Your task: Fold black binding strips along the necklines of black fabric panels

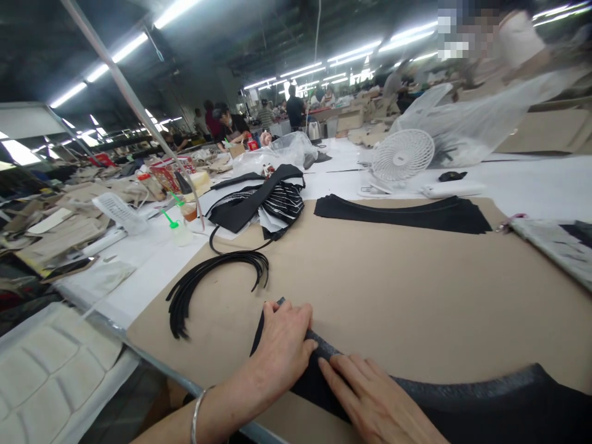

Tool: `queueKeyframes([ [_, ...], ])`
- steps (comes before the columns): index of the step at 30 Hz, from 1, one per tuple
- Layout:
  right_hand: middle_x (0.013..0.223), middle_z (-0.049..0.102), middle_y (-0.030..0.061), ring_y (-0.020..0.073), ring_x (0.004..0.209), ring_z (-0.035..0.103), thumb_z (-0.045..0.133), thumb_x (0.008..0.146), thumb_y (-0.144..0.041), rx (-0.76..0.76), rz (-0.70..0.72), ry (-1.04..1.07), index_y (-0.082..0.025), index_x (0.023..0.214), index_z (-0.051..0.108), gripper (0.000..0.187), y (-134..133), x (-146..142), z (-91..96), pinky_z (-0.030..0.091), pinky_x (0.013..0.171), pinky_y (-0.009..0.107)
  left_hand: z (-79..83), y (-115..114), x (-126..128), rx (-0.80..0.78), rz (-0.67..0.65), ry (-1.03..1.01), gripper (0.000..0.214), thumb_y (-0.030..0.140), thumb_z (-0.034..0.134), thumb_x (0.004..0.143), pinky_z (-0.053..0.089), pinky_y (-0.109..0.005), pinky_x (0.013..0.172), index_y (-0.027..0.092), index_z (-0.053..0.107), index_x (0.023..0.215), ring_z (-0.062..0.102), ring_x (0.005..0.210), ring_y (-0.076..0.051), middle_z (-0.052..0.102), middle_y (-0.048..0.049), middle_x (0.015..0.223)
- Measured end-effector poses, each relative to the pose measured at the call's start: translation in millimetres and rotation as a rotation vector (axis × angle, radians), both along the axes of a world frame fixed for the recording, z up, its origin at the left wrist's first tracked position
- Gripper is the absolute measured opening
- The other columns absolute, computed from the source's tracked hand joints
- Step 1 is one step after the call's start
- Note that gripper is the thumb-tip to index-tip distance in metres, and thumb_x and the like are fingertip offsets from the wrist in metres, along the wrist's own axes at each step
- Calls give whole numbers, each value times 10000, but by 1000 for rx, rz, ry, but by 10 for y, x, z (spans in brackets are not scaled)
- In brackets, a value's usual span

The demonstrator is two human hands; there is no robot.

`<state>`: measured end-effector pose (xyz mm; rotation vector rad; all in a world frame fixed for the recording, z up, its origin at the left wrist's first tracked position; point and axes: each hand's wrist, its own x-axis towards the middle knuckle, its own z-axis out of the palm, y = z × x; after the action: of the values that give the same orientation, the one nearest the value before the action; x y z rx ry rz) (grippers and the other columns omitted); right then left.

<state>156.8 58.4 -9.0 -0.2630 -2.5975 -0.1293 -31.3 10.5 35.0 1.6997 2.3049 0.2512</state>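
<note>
A long curved black fabric piece (472, 401) lies along the near side of the table, with a shiny strip on its upper edge. My left hand (287, 339) grips this piece near its left end, fingers curled over the edge and thumb on top. Beside it, my right hand (365, 394) rests flat on the same piece with fingers stretched out. Up and to the left lies a bundle of thin black strips (198, 277). Farther back sits a heap of black and striped pieces (277, 203), and a stack of black curved pieces (398, 213) lies behind the bare brown sheet.
Brown sheet (370, 277) covers the worktable. A white fan (402, 154) stands at the back, near clear plastic (490, 123). Bottles with green tips (173, 225) stand left of the heap. A slanted pole (139, 111) rises at left. Several people work in the background.
</note>
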Motion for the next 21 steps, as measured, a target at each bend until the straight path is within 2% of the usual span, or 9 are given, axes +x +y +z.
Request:
queueKeyframes([
  [5,999,633,77,195,875,577,478,788,-143,15,-27,-30,-127,1200,562,420,-38,-104,-181,523,763,309,57,-17,-275,-16,-4,-4,52,170,617,781,243,-445,909,217,602,796,540,937,-217,672,8,861],
  [9,1025,620,78,192,898,567,497,788,-159,28,-26,-57,-128,1219,545,435,-14,-91,-245,520,781,310,86,19,-460,-39,-25,-50,102,150,580,808,295,-387,854,227,634,769,558,943,-210,685,5,862],
  [15,1000,616,64,188,877,576,461,790,-84,88,-23,6,-132,1171,564,397,8,-129,-266,507,736,300,6,61,-515,1,7,-87,79,153,626,787,353,-322,800,220,624,829,575,908,-199,668,-3,880],
  [21,987,604,64,186,888,565,417,842,-104,113,-12,6,-129,1174,561,363,26,-134,-294,495,745,301,-16,46,-512,41,45,-108,124,134,657,764,366,-300,776,213,595,837,565,893,-189,639,2,870],
])
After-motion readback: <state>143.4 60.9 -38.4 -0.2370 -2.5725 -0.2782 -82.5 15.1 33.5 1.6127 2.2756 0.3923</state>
